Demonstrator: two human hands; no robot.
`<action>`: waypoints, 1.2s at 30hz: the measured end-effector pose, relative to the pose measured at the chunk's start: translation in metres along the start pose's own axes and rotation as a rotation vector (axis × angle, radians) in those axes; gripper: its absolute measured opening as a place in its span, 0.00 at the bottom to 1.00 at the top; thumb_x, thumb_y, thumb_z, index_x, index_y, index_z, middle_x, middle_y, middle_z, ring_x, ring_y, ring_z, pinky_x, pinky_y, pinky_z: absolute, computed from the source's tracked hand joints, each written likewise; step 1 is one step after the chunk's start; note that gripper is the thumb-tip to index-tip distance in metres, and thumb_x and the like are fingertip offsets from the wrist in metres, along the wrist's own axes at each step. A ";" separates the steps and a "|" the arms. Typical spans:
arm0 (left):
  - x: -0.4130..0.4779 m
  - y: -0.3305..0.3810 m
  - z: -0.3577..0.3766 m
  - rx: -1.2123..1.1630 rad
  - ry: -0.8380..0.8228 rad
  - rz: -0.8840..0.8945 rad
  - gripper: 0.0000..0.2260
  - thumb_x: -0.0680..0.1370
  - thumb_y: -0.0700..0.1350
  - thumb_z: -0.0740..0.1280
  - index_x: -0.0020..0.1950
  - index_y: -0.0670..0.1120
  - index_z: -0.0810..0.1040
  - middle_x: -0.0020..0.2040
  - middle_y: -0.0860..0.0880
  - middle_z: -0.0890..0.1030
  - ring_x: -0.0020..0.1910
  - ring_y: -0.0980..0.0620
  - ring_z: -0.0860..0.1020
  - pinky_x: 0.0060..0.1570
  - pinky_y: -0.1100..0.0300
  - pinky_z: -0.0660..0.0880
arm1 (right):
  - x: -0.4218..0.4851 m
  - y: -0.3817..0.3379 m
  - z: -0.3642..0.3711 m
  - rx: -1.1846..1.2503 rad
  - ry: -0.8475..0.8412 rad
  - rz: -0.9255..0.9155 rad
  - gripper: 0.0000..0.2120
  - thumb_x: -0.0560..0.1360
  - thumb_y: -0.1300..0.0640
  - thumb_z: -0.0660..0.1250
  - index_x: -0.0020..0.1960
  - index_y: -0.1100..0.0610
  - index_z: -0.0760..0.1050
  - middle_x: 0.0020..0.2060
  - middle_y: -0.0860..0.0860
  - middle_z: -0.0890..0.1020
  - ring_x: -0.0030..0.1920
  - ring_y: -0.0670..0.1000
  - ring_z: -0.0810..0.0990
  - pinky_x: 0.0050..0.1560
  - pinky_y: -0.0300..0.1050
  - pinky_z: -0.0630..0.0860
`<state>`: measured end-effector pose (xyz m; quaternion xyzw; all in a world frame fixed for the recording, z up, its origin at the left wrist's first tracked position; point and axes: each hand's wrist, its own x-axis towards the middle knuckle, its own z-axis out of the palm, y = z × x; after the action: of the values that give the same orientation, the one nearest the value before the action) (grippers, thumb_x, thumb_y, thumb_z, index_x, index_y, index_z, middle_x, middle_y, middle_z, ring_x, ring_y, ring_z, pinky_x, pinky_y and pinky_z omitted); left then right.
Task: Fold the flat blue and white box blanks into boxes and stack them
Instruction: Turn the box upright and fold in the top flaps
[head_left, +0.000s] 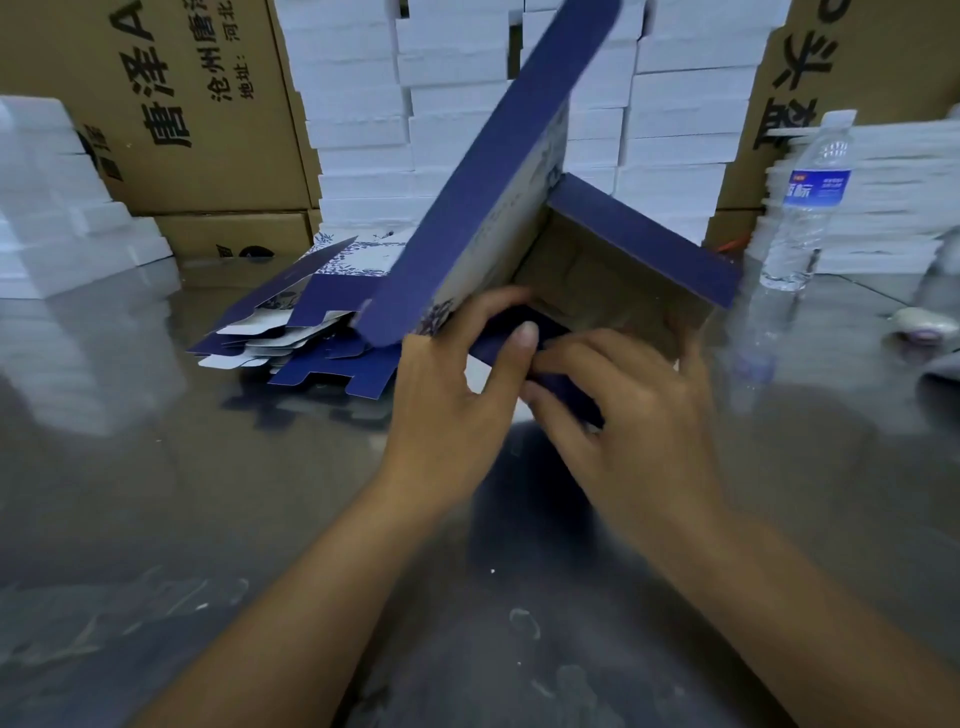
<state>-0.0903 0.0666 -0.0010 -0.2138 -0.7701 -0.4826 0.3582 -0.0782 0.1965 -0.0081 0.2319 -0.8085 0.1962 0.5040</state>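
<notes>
Both hands curl on the box (597, 270): the left hand (457, 384) clasps its near-left corner, thumb on the blue flap, and the right hand (623, 405) pinches that flap. It sits mid-table (208, 519). Blanks (311, 332) lie just left, a bottle (810, 208) stands right, white stacks (467, 104) and cartons (182, 104) behind. Its brown inside faces the person; the lid's long edge slants lower left to upper right.
</notes>
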 end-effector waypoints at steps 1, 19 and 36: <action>-0.001 0.000 0.001 0.000 -0.006 -0.003 0.09 0.78 0.46 0.62 0.58 0.53 0.75 0.54 0.57 0.79 0.59 0.63 0.75 0.59 0.70 0.68 | -0.001 0.001 0.001 -0.016 -0.031 -0.010 0.06 0.73 0.51 0.67 0.44 0.52 0.81 0.40 0.46 0.83 0.45 0.49 0.81 0.63 0.52 0.62; 0.000 0.002 0.001 -0.070 -0.044 -0.019 0.03 0.76 0.47 0.64 0.45 0.57 0.75 0.50 0.51 0.70 0.60 0.47 0.72 0.61 0.58 0.70 | 0.005 0.005 -0.007 -0.016 0.163 -0.073 0.13 0.77 0.56 0.63 0.38 0.59 0.81 0.32 0.50 0.83 0.30 0.51 0.78 0.42 0.45 0.66; 0.003 -0.003 -0.002 0.007 0.121 0.088 0.05 0.76 0.43 0.65 0.41 0.51 0.74 0.43 0.48 0.72 0.42 0.65 0.70 0.44 0.74 0.65 | 0.008 0.010 -0.012 -0.074 0.123 -0.062 0.10 0.76 0.56 0.67 0.37 0.57 0.78 0.30 0.49 0.81 0.31 0.52 0.79 0.60 0.49 0.60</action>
<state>-0.0937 0.0639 0.0001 -0.2165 -0.7386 -0.4758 0.4256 -0.0788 0.2099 0.0029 0.2256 -0.7753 0.1644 0.5666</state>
